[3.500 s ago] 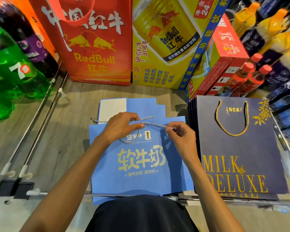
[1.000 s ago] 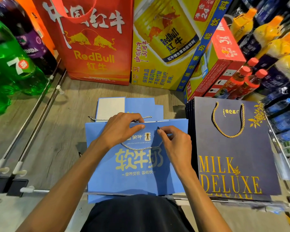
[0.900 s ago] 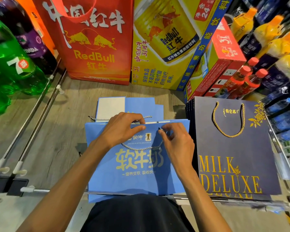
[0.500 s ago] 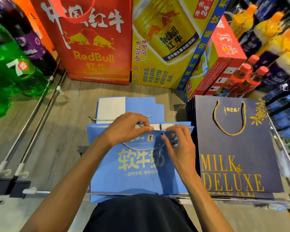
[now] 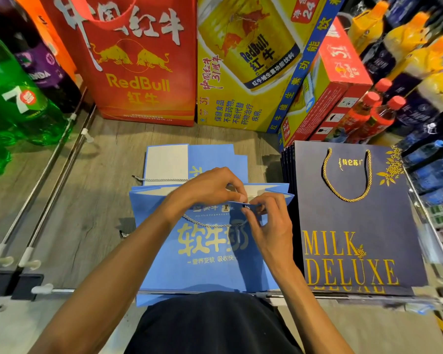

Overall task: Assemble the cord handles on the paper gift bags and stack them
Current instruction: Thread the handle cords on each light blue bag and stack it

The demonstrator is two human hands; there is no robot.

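Seconds ago the cord (image 5: 210,224) was stretched taut between the hands; it now hangs as a shallow loop on the front of the bag (image 5: 205,267), whose mouth, flat before, has been pulled open to show its white lining. The left hand (image 5: 205,190) curls over the front rim from 10 o'clock, fingertips tucked inside and gripping the panel, apparently to hold it off the back wall so the cord's end can be reached from within. The right hand (image 5: 269,226) comes in from 4 o'clock and pinches the same rim between thumb and forefinger, right at the hole where the cord's dark tip shows; whether it has the tip itself cannot be told. The bag lies flat on the shelf (image 5: 87,200) directly under both hands, bottom edge toward 6 o'clock, the loop sagging just below the knuckles, between the wrists. At 12 o'clock, just beyond the bag, lie spare bags (image 5: 212,157) with a loose cord (image 5: 161,179) across them, likely next in line. At 3 o'clock, just beside it, a stack of navy bags (image 5: 356,226) with gold handle (image 5: 347,200) fitted looks to be the finished pile; the bag's second cord end appears not yet secured
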